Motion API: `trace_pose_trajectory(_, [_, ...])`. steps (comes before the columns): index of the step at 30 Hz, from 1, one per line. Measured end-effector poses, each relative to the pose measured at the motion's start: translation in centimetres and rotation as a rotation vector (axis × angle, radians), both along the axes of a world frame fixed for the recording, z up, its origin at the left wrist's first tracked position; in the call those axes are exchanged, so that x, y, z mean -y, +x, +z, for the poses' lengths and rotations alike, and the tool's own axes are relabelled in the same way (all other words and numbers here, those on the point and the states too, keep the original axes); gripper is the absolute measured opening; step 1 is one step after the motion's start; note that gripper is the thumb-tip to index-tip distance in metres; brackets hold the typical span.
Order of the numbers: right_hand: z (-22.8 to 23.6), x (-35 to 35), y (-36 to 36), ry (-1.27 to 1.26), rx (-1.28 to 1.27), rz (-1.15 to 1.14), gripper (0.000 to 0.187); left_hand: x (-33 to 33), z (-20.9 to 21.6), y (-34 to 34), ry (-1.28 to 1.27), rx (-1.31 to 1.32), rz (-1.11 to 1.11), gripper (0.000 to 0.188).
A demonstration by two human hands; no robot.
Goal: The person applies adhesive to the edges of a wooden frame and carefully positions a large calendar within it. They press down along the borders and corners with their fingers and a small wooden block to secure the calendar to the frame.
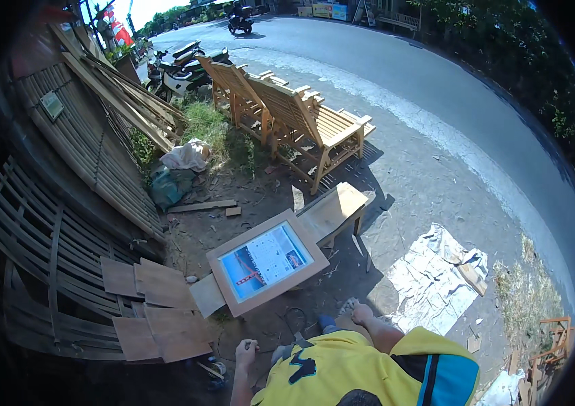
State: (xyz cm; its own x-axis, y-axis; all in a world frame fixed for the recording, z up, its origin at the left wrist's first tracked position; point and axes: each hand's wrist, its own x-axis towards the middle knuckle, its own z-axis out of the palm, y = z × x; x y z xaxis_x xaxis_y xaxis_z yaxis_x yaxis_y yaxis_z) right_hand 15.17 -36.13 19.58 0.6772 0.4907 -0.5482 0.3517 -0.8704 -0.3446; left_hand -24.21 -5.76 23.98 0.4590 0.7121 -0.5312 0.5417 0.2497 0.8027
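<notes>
My left hand is closed low in the view, left of my yellow shirt. A small dark bit shows at its fingers, too small to name. My right hand, in front of my body, is closed on a crumpled grey-white rag. Ahead of both hands a wide wooden frame lies across a low wooden bench. Inside the frame is a printed picture sheet in blue and white. Neither hand touches the frame.
Thin wooden boards lie at left beside a bamboo rack. Slatted wooden chairs stand ahead, with parked motorbikes behind. A white sheet is spread on the ground at right. The paved road curves past, with a moving motorbike.
</notes>
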Motion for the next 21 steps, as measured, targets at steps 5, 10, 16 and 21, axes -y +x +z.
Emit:
trace_pose_trajectory(5, [2.7,-1.5,5.0,-0.003,0.031,-0.054,0.041,-1.8,14.9,18.5,0.17,0.391,-0.333,0.024])
trace_pose_trajectory(10, [0.5,0.0,8.5,0.006,0.04,-0.009,0.041,-0.7,37.1,26.6,0.329,0.89,-0.764,0.043])
trace_pose_trajectory(16, [-3.5,2.0,6.8,-0.129,0.07,-0.074,0.042,0.5,50.3,24.8,-0.185,1.69,-0.982,0.044])
trace_pose_trajectory(21, [1.5,-1.5,0.2,-0.166,-0.018,-0.088,0.05,-2.4,51.2,22.6,-0.151,1.909,-0.885,0.032])
